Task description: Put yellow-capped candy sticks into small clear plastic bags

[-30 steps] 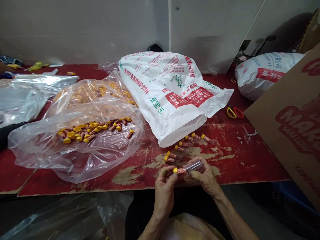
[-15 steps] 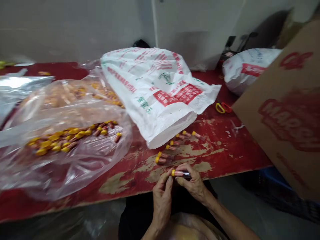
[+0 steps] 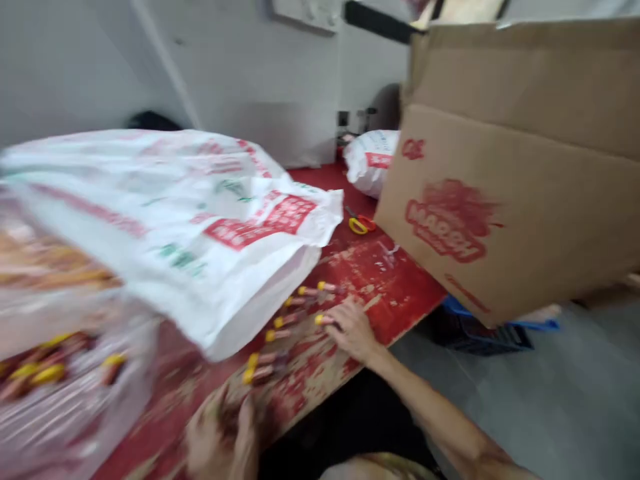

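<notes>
My right hand [image 3: 354,331] is over the red, worn tabletop [image 3: 400,287], its fingers closed on a small clear tube with a yellow cap [image 3: 323,320]. Left of it, several similar yellow-capped tubes [image 3: 277,335] lie in a slanting row beside the open end of a white printed sack [image 3: 260,267]. Near the table's front edge is my left hand [image 3: 223,427], blurred, with thumb and fingers apart and nothing visible between them. Further left, more yellow-capped pieces [image 3: 47,373] lie on clear plastic [image 3: 115,413].
A large cardboard box [image 3: 525,220] leans at the right, above a dark blue crate [image 3: 495,337] at floor level. Yellow and red scissors [image 3: 361,224] lie near the box's corner. Another white sack [image 3: 373,160] stands behind, near the wall.
The view has swung right. My hands have separated: the right has carried the tube forward beside the others, while the left has let go and moved left.
</notes>
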The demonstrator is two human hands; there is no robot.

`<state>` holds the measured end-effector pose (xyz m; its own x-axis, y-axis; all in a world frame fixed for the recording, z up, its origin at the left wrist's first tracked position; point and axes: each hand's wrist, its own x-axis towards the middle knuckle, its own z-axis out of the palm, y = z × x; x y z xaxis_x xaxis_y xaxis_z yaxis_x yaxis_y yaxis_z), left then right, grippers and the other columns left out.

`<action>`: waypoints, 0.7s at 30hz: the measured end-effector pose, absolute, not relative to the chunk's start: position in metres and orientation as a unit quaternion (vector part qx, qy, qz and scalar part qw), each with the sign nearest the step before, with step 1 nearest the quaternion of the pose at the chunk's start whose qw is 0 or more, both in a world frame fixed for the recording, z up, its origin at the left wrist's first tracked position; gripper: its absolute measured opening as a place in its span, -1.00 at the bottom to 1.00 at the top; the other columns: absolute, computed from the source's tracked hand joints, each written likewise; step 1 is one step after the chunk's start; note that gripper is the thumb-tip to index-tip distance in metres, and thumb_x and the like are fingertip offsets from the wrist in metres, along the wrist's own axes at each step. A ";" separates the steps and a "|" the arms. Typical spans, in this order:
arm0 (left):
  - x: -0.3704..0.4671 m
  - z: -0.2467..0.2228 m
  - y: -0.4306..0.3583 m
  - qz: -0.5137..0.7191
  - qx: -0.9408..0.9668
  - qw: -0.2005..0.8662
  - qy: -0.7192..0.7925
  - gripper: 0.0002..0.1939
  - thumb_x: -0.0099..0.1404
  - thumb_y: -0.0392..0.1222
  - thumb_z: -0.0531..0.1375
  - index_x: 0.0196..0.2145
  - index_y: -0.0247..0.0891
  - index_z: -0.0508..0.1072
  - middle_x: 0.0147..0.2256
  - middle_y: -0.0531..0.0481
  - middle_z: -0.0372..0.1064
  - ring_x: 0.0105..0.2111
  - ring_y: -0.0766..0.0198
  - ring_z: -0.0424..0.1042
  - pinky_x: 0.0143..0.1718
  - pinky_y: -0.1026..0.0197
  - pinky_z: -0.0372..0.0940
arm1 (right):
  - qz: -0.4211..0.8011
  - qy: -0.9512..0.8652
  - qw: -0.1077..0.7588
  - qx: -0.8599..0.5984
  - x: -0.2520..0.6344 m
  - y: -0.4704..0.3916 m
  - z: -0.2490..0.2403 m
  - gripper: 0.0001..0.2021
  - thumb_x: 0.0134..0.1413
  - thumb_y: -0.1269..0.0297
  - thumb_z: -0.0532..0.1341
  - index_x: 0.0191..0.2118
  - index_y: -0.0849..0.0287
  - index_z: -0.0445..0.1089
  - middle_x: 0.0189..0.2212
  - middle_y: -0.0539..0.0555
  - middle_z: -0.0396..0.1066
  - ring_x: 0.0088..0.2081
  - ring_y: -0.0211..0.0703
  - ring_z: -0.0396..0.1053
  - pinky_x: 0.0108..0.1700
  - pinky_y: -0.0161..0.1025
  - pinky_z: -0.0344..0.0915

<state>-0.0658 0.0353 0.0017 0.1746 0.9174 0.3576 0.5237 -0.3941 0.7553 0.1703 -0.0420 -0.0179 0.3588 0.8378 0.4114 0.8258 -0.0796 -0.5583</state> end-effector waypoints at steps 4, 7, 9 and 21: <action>-0.065 0.004 0.040 0.368 0.751 0.238 0.494 -0.71 0.20 -0.12 0.10 -0.15 -0.22 0.44 -0.20 -0.18 0.40 -0.18 0.00 0.38 -0.11 0.02 0.26 | -0.057 -0.575 0.304 -0.757 0.176 -0.044 -0.033 -0.79 0.19 0.32 0.09 -0.09 0.20 0.37 -0.13 0.18 0.37 -0.06 0.04 0.19 0.01 -0.01 0.10; -0.061 -0.005 0.045 0.365 0.753 0.241 0.491 -0.75 0.22 -0.25 0.07 -0.17 -0.18 0.46 -0.17 -0.15 0.43 -0.13 0.04 0.39 -0.07 0.06 0.25 | -0.116 -0.570 0.297 -0.757 0.163 -0.045 -0.035 -0.71 0.21 0.30 0.04 -0.01 0.26 0.32 -0.06 0.26 0.32 -0.05 0.08 0.19 0.00 0.02 0.12; -0.056 -0.011 0.042 0.360 0.768 0.229 0.477 -0.74 0.22 -0.32 0.06 -0.17 -0.18 0.46 -0.18 -0.14 0.44 -0.14 0.07 0.39 -0.08 0.07 0.26 | -0.126 -0.588 0.327 -0.729 0.145 -0.049 -0.028 -0.72 0.23 0.30 0.01 -0.01 0.23 0.31 -0.09 0.24 0.32 -0.07 0.03 0.22 -0.03 -0.03 0.15; -0.063 -0.014 0.027 0.445 0.760 0.255 0.399 -0.82 0.31 -0.33 0.06 -0.16 -0.24 0.40 -0.24 -0.06 0.43 -0.23 0.26 0.43 -0.18 0.26 0.33 | -0.075 -0.675 0.307 -0.667 0.077 -0.039 -0.017 -0.84 0.14 0.42 0.07 -0.15 0.21 0.29 -0.20 0.15 0.37 -0.19 -0.03 0.22 -0.08 -0.04 0.13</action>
